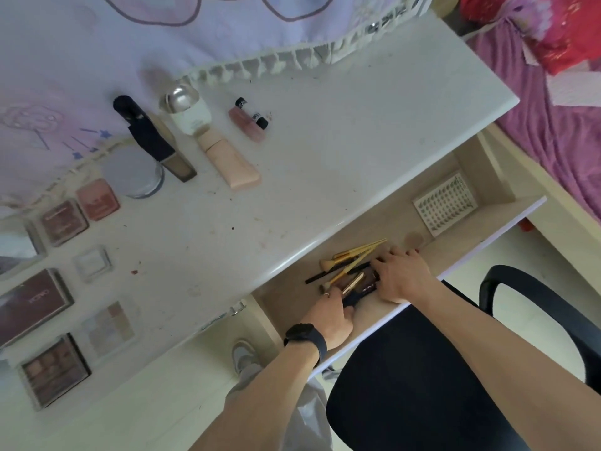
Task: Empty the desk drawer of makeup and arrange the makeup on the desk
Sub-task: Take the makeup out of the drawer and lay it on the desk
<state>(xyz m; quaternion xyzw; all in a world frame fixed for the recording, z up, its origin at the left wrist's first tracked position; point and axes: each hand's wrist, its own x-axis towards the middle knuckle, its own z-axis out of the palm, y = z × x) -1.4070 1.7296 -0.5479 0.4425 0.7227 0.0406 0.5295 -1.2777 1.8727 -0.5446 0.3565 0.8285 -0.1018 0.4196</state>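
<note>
White surface (325,141) fills most of the view, with a lilac printed cloth (97,60) draped over its far side. Beside it stands a black chair (422,385), and a bed with a purple cover (553,125) lies past the end of the surface.

Under the near edge, the drawer (374,219) is pulled out. At its far end lies a white card of small green dots (444,205).

Makeup already stands on the surface in rows. To the left are a dark red palette (32,304), an eyeshadow palette (55,369), a pale palette (109,327), two pink blush compacts (97,198) and a small clear compact (92,263). Further along are a round grey compact (133,172), a dark foundation bottle (153,141), a white bottle with a silver cap (187,110), a peach tube (227,161) and a pink lip gloss (248,123).

Both hands are down in the drawer, on what is left there. The left grip (328,317), with a black wristband (305,336), curls round a dark case (361,292), and a gold tube (353,283) lies against its fingertips. The right grip (401,278) lies over the handle ends of the gold-handled brushes (357,252) with its fingers bent, its thumb by a black pencil (338,271). I cannot tell whether it closes round them.
</note>
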